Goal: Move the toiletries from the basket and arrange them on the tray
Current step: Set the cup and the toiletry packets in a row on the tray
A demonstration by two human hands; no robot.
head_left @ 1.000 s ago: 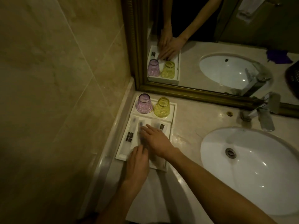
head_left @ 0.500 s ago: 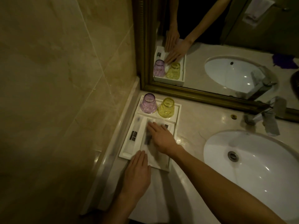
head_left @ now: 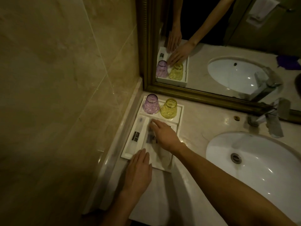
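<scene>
Toiletry packets (head_left: 147, 141) lying in our white tray (head_left: 179, 118) in the counter corner, our right hand (head_left: 164, 136) flat on them, fingers spread, our left hand (head_left: 138, 170) flat at the near edge, holding nothing, pink cup (head_left: 151, 104), yellow cup (head_left: 169, 108) behind.

The scene is dim, with a warm yellowish cast. The tiled wall (head_left: 57, 95) falls into deep shadow toward the lower left corner. Small bright highlights glint on the sink (head_left: 260, 162) basin and on the polished surface (head_left: 203, 128). The packets under the right hand (head_left: 164, 136) are smeared by motion blur. Wide-angle distortion bends the mirror frame (head_left: 195, 93) and straight edges toward the borders.
</scene>
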